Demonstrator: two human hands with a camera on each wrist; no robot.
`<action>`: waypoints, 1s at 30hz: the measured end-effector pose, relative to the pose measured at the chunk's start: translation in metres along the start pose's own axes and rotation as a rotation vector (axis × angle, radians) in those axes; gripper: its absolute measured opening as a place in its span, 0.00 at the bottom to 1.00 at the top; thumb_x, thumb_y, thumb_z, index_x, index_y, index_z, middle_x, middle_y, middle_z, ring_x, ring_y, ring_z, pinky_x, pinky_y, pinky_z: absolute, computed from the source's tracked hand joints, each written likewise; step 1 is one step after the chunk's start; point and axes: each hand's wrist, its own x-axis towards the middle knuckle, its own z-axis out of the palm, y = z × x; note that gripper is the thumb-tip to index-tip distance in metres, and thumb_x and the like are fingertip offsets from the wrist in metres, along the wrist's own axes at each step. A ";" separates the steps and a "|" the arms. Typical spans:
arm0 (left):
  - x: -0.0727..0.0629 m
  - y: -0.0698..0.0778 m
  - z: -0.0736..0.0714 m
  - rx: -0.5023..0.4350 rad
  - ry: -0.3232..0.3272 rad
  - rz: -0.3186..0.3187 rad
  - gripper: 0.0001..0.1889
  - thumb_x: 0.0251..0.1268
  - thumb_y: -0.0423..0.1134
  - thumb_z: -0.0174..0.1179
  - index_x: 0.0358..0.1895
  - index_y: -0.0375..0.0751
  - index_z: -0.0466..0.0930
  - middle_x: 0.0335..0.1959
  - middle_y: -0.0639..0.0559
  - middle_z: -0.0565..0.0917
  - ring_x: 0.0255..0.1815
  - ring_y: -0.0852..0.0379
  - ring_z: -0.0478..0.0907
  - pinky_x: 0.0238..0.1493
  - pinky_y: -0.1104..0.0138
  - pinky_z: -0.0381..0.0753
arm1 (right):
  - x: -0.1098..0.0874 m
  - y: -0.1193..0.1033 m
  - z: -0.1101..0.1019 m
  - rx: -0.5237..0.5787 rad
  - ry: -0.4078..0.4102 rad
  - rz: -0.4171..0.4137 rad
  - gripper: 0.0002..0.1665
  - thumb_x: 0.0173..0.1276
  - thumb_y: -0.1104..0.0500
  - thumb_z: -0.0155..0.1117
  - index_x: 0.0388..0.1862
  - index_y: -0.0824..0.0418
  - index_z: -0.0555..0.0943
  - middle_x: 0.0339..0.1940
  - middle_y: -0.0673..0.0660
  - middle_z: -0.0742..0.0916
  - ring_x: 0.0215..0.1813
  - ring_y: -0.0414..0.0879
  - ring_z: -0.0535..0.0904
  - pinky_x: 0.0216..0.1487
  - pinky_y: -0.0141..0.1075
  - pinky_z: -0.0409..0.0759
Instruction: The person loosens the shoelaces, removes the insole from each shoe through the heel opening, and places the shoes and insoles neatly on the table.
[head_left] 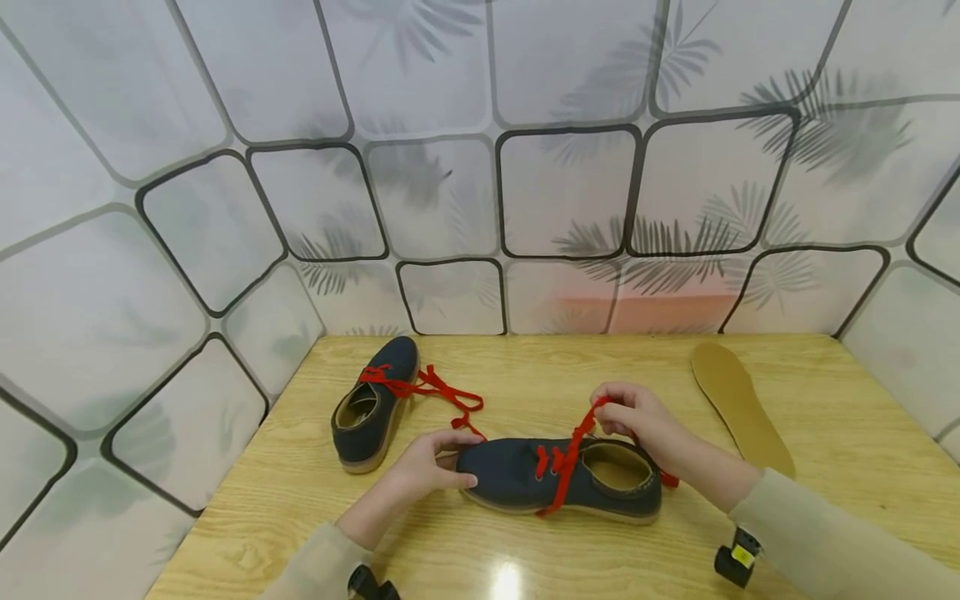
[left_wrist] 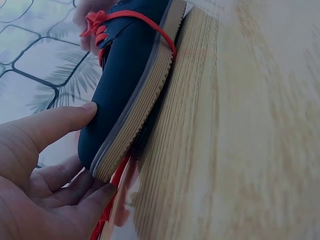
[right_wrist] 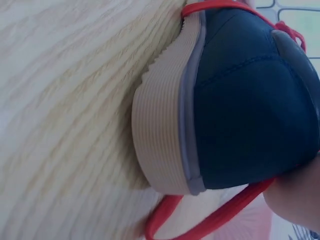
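A dark blue shoe [head_left: 498,471] with a pale ribbed sole lies on the wooden table, toe to the left and opening up. My left hand [head_left: 423,467] grips its toe; in the left wrist view the thumb [left_wrist: 75,117] presses the upper and the fingers curl at the toe end. Above the shoe's opening, my right hand [head_left: 637,417] pinches a red shoelace [head_left: 573,458], which stretches down across the shoe to its near side. More lace [right_wrist: 220,220] hangs behind the heel [right_wrist: 250,115] in the right wrist view. The right fingertips are partly hidden.
A second blue shoe [head_left: 400,360] stands at the table's left, its loose red laces [head_left: 450,390] trailing right. One tan insole [head_left: 735,400] lies at the right, partly behind the right forearm. A patterned wall covering [head_left: 442,200] rises behind the table [head_left: 540,375].
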 end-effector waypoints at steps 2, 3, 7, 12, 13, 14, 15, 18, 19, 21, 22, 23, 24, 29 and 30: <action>0.000 0.000 0.000 0.003 0.000 -0.001 0.30 0.63 0.24 0.73 0.70 0.32 0.79 0.73 0.31 0.76 0.75 0.30 0.74 0.67 0.54 0.87 | -0.001 0.000 -0.001 -0.007 -0.026 -0.023 0.05 0.77 0.66 0.58 0.40 0.60 0.81 0.29 0.46 0.82 0.31 0.41 0.76 0.39 0.31 0.80; 0.000 0.000 0.000 0.007 0.001 -0.002 0.30 0.63 0.24 0.73 0.69 0.32 0.79 0.73 0.31 0.76 0.75 0.30 0.74 0.67 0.54 0.87 | -0.001 -0.001 -0.001 -0.022 -0.038 -0.035 0.05 0.78 0.65 0.59 0.42 0.62 0.82 0.31 0.46 0.84 0.33 0.41 0.79 0.42 0.31 0.83; 0.000 0.000 0.000 0.007 0.004 -0.004 0.30 0.63 0.25 0.73 0.70 0.32 0.79 0.73 0.31 0.75 0.75 0.30 0.74 0.68 0.54 0.87 | -0.002 -0.003 -0.003 -0.112 -0.058 -0.079 0.12 0.80 0.62 0.63 0.50 0.72 0.84 0.36 0.44 0.89 0.40 0.43 0.87 0.49 0.33 0.90; -0.001 0.001 0.000 -0.001 0.003 -0.004 0.30 0.63 0.25 0.73 0.70 0.32 0.79 0.74 0.31 0.75 0.75 0.31 0.73 0.68 0.54 0.87 | 0.000 -0.005 -0.006 -0.248 -0.071 -0.150 0.13 0.76 0.65 0.67 0.52 0.76 0.85 0.38 0.48 0.91 0.41 0.42 0.90 0.49 0.35 0.92; -0.001 0.001 0.000 -0.001 0.002 -0.002 0.30 0.63 0.24 0.73 0.70 0.32 0.79 0.74 0.31 0.75 0.75 0.30 0.73 0.68 0.55 0.87 | 0.000 -0.005 -0.006 -0.265 -0.074 -0.158 0.12 0.75 0.66 0.68 0.51 0.75 0.85 0.39 0.50 0.91 0.41 0.42 0.90 0.48 0.35 0.92; -0.001 0.001 0.000 -0.002 0.002 -0.002 0.30 0.64 0.24 0.73 0.70 0.32 0.79 0.73 0.31 0.75 0.75 0.31 0.73 0.68 0.55 0.87 | 0.000 -0.005 -0.007 -0.278 -0.078 -0.161 0.12 0.75 0.66 0.69 0.51 0.75 0.86 0.39 0.52 0.91 0.40 0.42 0.90 0.47 0.35 0.92; -0.001 0.001 0.000 -0.001 0.003 -0.003 0.30 0.64 0.25 0.73 0.70 0.32 0.79 0.73 0.31 0.75 0.75 0.31 0.73 0.68 0.55 0.87 | 0.000 -0.006 -0.007 -0.288 -0.079 -0.156 0.12 0.74 0.65 0.70 0.49 0.73 0.86 0.39 0.53 0.91 0.40 0.42 0.90 0.46 0.34 0.92; -0.001 0.001 0.000 0.003 0.010 -0.008 0.30 0.63 0.25 0.74 0.69 0.32 0.79 0.73 0.32 0.76 0.75 0.31 0.74 0.67 0.54 0.87 | 0.000 -0.007 -0.006 -0.319 -0.081 -0.146 0.09 0.72 0.63 0.73 0.44 0.70 0.88 0.37 0.52 0.90 0.35 0.40 0.86 0.40 0.31 0.88; -0.001 0.001 0.000 0.006 0.012 -0.010 0.30 0.63 0.25 0.74 0.69 0.33 0.79 0.73 0.32 0.76 0.75 0.31 0.74 0.67 0.54 0.87 | 0.000 -0.008 -0.006 -0.328 -0.082 -0.145 0.09 0.71 0.62 0.74 0.42 0.68 0.88 0.36 0.51 0.90 0.33 0.38 0.83 0.37 0.30 0.85; 0.000 0.000 0.000 0.012 0.016 -0.011 0.30 0.63 0.25 0.74 0.69 0.33 0.80 0.72 0.32 0.77 0.75 0.31 0.74 0.67 0.54 0.87 | 0.001 -0.008 -0.005 -0.352 -0.085 -0.150 0.07 0.70 0.62 0.75 0.39 0.66 0.88 0.35 0.49 0.88 0.28 0.36 0.77 0.32 0.30 0.80; 0.000 0.000 0.000 0.013 0.016 -0.010 0.30 0.63 0.25 0.74 0.69 0.33 0.80 0.72 0.32 0.77 0.75 0.31 0.75 0.67 0.54 0.87 | 0.002 -0.008 -0.005 -0.365 -0.091 -0.156 0.06 0.70 0.62 0.75 0.38 0.65 0.89 0.34 0.49 0.88 0.27 0.35 0.74 0.30 0.30 0.77; 0.000 0.000 0.000 0.015 0.015 -0.009 0.29 0.63 0.25 0.74 0.69 0.33 0.80 0.72 0.32 0.77 0.75 0.31 0.75 0.67 0.54 0.87 | 0.003 -0.008 -0.005 -0.374 -0.100 -0.163 0.05 0.70 0.62 0.75 0.37 0.65 0.89 0.32 0.48 0.87 0.25 0.35 0.72 0.28 0.30 0.76; 0.000 0.000 0.000 0.016 0.014 -0.008 0.30 0.63 0.25 0.74 0.69 0.33 0.80 0.72 0.32 0.77 0.75 0.31 0.75 0.68 0.54 0.87 | 0.003 -0.007 -0.005 -0.382 -0.111 -0.172 0.04 0.70 0.63 0.75 0.37 0.64 0.89 0.32 0.49 0.87 0.25 0.35 0.70 0.27 0.30 0.75; 0.001 0.000 0.000 0.018 0.008 -0.007 0.30 0.63 0.25 0.74 0.69 0.33 0.80 0.72 0.32 0.77 0.75 0.31 0.74 0.68 0.54 0.86 | 0.005 -0.005 -0.005 -0.387 -0.182 -0.178 0.04 0.72 0.65 0.71 0.41 0.65 0.90 0.34 0.55 0.90 0.29 0.36 0.77 0.31 0.31 0.80; 0.001 0.000 0.000 0.018 0.007 -0.007 0.30 0.63 0.25 0.74 0.69 0.33 0.80 0.72 0.32 0.77 0.75 0.31 0.74 0.68 0.54 0.86 | 0.005 -0.004 -0.004 -0.386 -0.193 -0.173 0.04 0.72 0.65 0.71 0.42 0.65 0.90 0.35 0.56 0.91 0.31 0.37 0.79 0.33 0.31 0.82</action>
